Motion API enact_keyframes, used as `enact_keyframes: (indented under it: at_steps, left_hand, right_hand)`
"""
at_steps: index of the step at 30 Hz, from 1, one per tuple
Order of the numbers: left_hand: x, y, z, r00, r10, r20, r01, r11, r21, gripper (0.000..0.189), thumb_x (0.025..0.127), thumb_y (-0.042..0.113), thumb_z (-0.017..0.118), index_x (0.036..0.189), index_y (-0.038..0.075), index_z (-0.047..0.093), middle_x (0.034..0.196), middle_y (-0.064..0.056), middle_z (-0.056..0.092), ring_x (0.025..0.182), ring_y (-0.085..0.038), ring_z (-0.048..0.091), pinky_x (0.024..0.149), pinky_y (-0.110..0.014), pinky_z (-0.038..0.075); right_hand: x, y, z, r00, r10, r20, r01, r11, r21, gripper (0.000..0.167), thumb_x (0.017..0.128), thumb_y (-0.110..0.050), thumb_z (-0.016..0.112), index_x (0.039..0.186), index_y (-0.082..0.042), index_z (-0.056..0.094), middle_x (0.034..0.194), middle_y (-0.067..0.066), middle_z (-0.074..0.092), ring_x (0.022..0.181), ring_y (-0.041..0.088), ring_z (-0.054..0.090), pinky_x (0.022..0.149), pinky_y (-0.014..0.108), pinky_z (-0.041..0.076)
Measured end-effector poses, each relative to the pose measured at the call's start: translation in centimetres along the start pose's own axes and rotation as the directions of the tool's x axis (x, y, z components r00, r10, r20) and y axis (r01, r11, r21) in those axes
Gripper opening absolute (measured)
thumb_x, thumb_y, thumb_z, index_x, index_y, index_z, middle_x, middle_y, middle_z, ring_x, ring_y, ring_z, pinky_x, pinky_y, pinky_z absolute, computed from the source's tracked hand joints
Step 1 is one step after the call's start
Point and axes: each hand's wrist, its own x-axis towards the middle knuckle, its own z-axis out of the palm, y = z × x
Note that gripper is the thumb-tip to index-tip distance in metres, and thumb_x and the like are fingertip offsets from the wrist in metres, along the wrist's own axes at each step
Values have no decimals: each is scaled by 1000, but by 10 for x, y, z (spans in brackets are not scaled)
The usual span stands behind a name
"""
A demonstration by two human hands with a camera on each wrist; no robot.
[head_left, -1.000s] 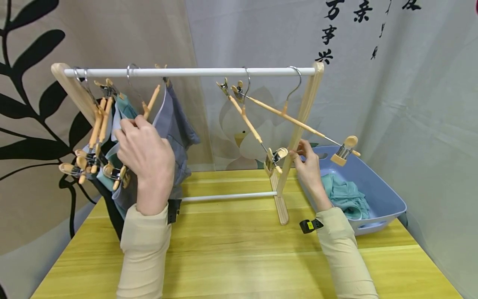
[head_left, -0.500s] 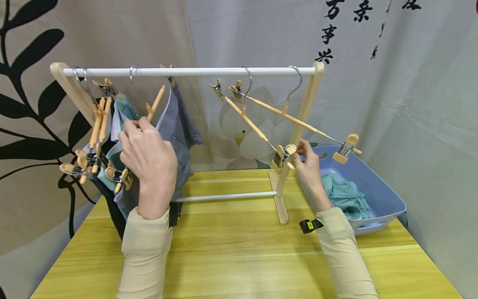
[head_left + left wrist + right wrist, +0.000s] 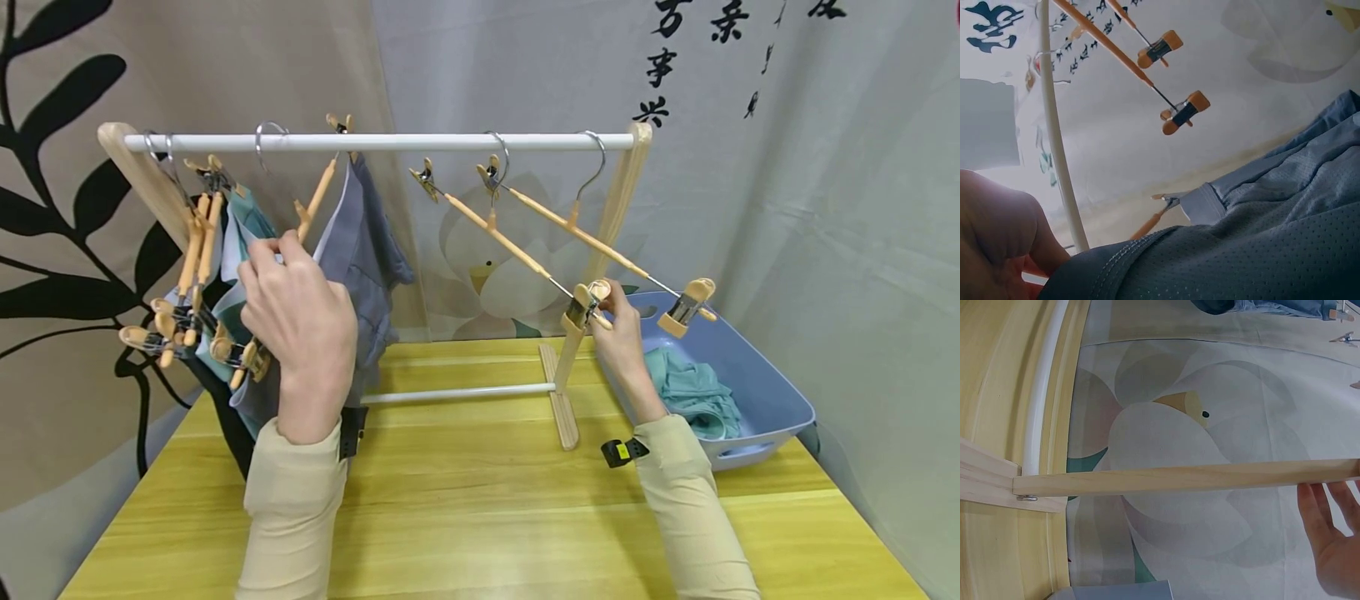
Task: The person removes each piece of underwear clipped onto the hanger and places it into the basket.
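Note:
In the head view my left hand (image 3: 300, 333) grips blue-grey mesh shorts (image 3: 363, 250) at the waistband, beside their clip hanger (image 3: 315, 200). In the left wrist view its thumb lies by the edge of the mesh fabric (image 3: 1222, 256). The fingertips are hidden from the head camera. My right hand (image 3: 621, 329) holds the right wooden post (image 3: 618, 208) of the rack; in the right wrist view its fingers touch the post's edge (image 3: 1210, 475). In front of that hand hangs the clip end of a bare hanger (image 3: 510, 246).
A second bare hanger (image 3: 577, 233) hangs at the right of the white rail (image 3: 420, 143). Several hangers with clothes crowd the left end, a teal garment (image 3: 251, 212) among them. A blue basket (image 3: 765, 392) holds a teal cloth (image 3: 693, 392) on the wooden table (image 3: 480, 500).
The shorts and their hanger have shifted slightly right, and its far clip now shows higher above the rail. The nearer bare hanger has swung, its near clip moving right before my right hand.

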Motion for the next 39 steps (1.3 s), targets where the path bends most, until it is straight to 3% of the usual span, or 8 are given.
enact_keyframes:
  at_steps: [8,12,15,18,21,24,29,39]
  left_hand:
    - [-5,-2,-1,999,20,-41,-21,999,-35,42,82,-11,39,119,-6,60,112,-26,58,90,-43,53,60,-57,44]
    - [-6,-3,-1,999,13,-52,-15,999,-45,40,83,-8,39,116,-6,62,110,-26,59,88,-43,53,58,-57,44]
    - [-8,-4,-2,999,7,-52,-9,999,-44,40,83,-8,39,116,-7,62,109,-27,59,88,-43,53,58,-57,44]
    - [-10,-5,-2,999,2,-46,-3,999,-38,40,84,-7,38,115,-7,62,109,-27,59,89,-44,53,58,-57,44]
    - [-13,-7,-1,999,-7,-32,6,1000,-23,38,84,-5,39,114,-8,63,109,-28,59,88,-44,53,59,-58,44]
    - [-17,-9,1,1000,-17,-15,17,1000,3,37,85,-3,40,114,-8,62,108,-27,59,88,-45,53,60,-60,45]
    - [-22,-13,5,1000,-20,-5,20,999,36,36,88,0,39,115,-8,62,108,-27,58,88,-44,53,59,-59,45]
    - [-34,-17,5,999,-31,11,31,998,57,36,92,4,41,121,-7,59,107,-27,53,83,-44,53,54,-58,44]
  right_hand:
    - [0,2,-1,1000,-4,-1,4,1000,-12,25,93,-4,51,117,1,53,114,25,65,103,36,64,75,36,53]
    - [1,2,-1,1000,13,14,-14,1000,27,28,93,-15,59,115,0,53,117,26,63,112,40,61,82,51,55]
    - [2,2,-1,999,26,25,-27,998,51,30,92,-14,60,117,0,52,119,27,61,115,43,58,84,53,54]
    - [2,1,-1,999,38,24,-39,998,51,32,91,-11,61,121,0,52,119,28,62,115,44,58,82,46,57]
    - [2,1,0,1000,30,6,-30,999,28,32,90,-7,61,120,1,53,110,27,65,107,40,63,72,25,57]
    - [2,2,3,999,-16,-45,14,999,-32,20,88,-6,61,103,6,58,92,24,65,87,23,64,66,9,43]
    - [3,5,7,991,-50,-123,42,997,-70,11,81,-2,61,77,8,59,74,23,60,66,-1,44,60,6,36]
    - [1,-1,5,993,-75,-95,70,996,-57,17,84,-1,64,94,13,59,82,23,63,78,21,64,60,8,39]
